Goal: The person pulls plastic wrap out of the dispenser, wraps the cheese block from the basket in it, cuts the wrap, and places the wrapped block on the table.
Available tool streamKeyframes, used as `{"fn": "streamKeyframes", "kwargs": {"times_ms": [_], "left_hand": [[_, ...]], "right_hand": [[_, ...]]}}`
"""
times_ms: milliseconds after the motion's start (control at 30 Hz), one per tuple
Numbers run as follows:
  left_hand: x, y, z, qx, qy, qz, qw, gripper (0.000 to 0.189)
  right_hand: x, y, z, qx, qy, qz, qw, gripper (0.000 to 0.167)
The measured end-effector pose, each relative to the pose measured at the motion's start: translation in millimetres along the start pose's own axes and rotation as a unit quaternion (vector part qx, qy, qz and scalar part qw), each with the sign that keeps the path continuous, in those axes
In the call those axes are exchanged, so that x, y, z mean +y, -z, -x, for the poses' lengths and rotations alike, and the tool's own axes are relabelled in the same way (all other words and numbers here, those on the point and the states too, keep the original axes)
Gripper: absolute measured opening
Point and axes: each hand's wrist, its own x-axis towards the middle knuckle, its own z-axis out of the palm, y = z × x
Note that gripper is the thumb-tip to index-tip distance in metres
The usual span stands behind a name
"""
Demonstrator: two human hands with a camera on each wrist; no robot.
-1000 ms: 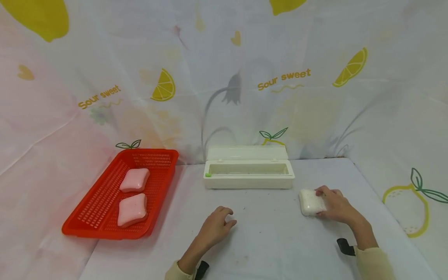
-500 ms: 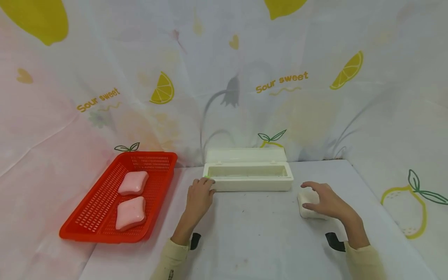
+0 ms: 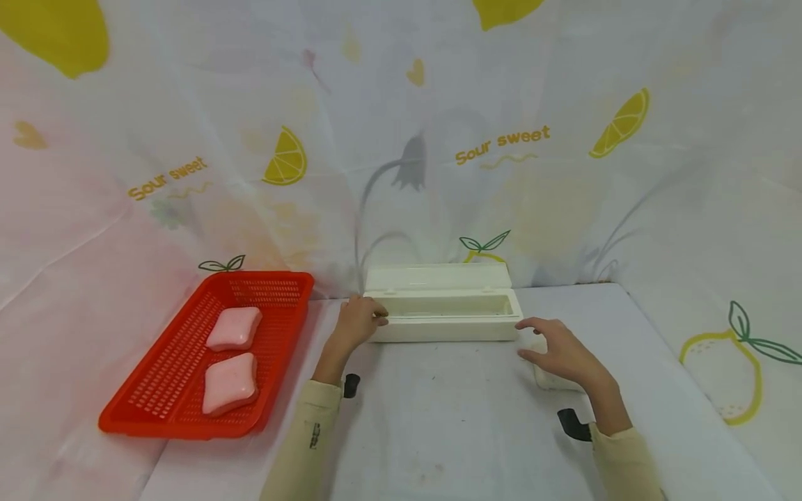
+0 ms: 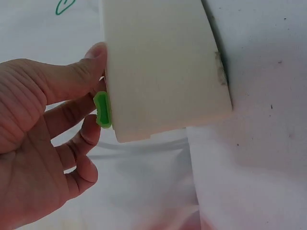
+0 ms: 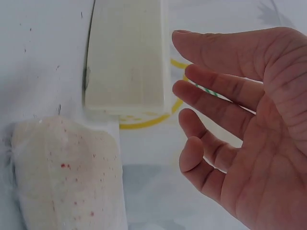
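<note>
A long white box with its lid raised stands at the back of the table, a small green slider at its left end. My left hand is at that end. In the left wrist view its thumb tip meets the box rim and its loosely bent fingers lie close to the slider. My right hand hovers by the box's right end, fingers spread and nothing between them. Below it sits a white, pillow-shaped block in clear film, partly hidden by the hand in the head view.
On the left, a red perforated basket holds two pink, pillow-shaped blocks. A printed white cloth hangs behind the table and at its sides.
My right hand has let go of the white block and moved left to the box's right end. My left hand has moved forward from the table's middle to the box's left end.
</note>
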Motion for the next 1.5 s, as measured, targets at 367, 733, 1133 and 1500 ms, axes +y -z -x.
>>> {"fn": "streamKeyframes", "kwargs": {"times_ms": [367,733,1133,1500], "left_hand": [[-2.1,-2.6,-5.7,0.008,0.003,0.021,0.9997,0.006],[0.9,-9.8,-10.8,0.005,0.038,0.018,0.9991,0.005],[4.4,-8.2,-19.3,0.008,0.043,0.018,0.9989,0.005],[8.0,-2.9,-19.2,0.016,0.036,0.025,0.9989,0.005]], "right_hand": [[-5.4,-12.7,-20.5,0.017,0.000,-0.007,0.9998,0.034],[0.2,-27.4,-56.8,0.057,0.017,0.022,0.9980,0.033],[3.2,-34.7,-88.8,0.044,-0.034,0.041,0.9976,0.030],[-12.4,-41.2,-111.5,-0.023,-0.094,0.044,0.9943,0.039]]}}
